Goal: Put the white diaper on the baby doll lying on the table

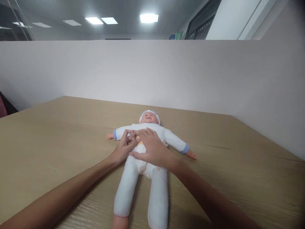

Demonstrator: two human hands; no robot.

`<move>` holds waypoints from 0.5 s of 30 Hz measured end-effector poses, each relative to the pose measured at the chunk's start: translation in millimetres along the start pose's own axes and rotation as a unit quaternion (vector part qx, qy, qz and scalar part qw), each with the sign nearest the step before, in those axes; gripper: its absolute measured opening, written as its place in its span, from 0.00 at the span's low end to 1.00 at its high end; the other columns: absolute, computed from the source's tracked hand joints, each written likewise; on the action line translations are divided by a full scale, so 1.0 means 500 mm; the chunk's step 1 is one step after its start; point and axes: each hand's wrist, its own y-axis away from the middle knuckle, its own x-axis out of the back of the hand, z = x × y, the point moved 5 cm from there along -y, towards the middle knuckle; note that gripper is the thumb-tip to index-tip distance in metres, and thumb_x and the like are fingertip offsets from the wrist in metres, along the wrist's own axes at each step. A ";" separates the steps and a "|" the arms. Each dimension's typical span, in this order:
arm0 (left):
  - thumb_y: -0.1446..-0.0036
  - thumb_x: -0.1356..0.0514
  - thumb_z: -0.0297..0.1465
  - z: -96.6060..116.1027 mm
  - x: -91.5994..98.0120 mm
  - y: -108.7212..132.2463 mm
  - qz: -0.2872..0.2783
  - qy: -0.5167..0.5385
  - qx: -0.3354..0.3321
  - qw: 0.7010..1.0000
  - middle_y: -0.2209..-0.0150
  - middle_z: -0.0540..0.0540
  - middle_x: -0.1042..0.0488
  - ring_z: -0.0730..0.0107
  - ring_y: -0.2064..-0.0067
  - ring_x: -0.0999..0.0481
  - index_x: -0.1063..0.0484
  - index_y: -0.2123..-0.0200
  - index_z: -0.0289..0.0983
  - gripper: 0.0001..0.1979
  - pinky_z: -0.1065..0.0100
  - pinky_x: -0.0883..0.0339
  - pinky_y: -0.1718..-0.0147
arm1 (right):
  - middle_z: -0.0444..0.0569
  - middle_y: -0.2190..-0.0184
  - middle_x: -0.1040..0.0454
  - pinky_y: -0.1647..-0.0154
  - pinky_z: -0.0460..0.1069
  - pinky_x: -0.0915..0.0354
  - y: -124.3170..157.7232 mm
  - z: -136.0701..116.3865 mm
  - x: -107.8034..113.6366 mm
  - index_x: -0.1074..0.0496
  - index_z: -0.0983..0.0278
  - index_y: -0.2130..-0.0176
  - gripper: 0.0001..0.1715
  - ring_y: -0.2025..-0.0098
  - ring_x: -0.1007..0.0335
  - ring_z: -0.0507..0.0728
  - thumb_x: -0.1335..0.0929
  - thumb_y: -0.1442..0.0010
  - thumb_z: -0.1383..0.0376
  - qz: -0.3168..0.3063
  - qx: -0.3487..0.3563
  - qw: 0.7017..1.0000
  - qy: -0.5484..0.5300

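Note:
A baby doll (152,127) lies on its back, head away from me, arms spread and legs toward me. It has a white cap (149,112), a white top with blue cuffs and white legs. Around its hips sits a diaper (149,171) with a small printed pattern. At the doll's waist, on the left, my left hand (124,147) has its fingers bent together; what they hold is hidden. Across the belly lies my right hand (153,148), fingers stretched out and thumb apart. The fingertips of both hands meet near an orange print (140,139), covering much of the waist.
The doll rests on a wood-patterned table (71,133) with thin seams. A pale partition wall (143,70) rises behind it and on the right. Beyond the wall are ceiling lights (149,18). Something dark and red (3,106) shows at the left edge.

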 end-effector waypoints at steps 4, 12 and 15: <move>0.34 0.29 0.47 -0.004 0.002 -0.005 0.002 -0.017 0.006 1.000 0.71 0.60 0.47 0.75 0.72 0.47 0.42 0.56 0.44 0.25 0.71 0.49 0.68 | 0.54 0.42 0.23 0.25 0.66 0.44 0.000 0.005 -0.005 0.28 0.59 0.37 0.34 0.35 0.32 0.66 0.20 0.36 0.55 0.000 0.001 1.000 0.007; 0.34 0.30 0.48 0.052 0.004 -0.003 0.002 -0.085 0.005 0.996 0.73 0.59 0.46 0.73 0.72 0.47 0.34 0.55 0.41 0.22 0.68 0.51 0.70 | 0.58 0.40 0.23 0.35 0.65 0.37 0.039 -0.052 0.026 0.27 0.63 0.38 0.32 0.37 0.30 0.71 0.22 0.38 0.59 0.124 0.010 0.988 0.088; 0.32 0.31 0.47 0.105 -0.009 0.033 0.033 -0.129 -0.016 0.991 0.70 0.56 0.39 0.71 0.68 0.41 0.31 0.54 0.41 0.19 0.67 0.46 0.66 | 0.56 0.54 0.19 0.50 0.63 0.34 0.115 -0.127 0.024 0.25 0.62 0.52 0.09 0.51 0.25 0.70 0.29 0.31 0.63 0.150 -0.009 0.979 0.140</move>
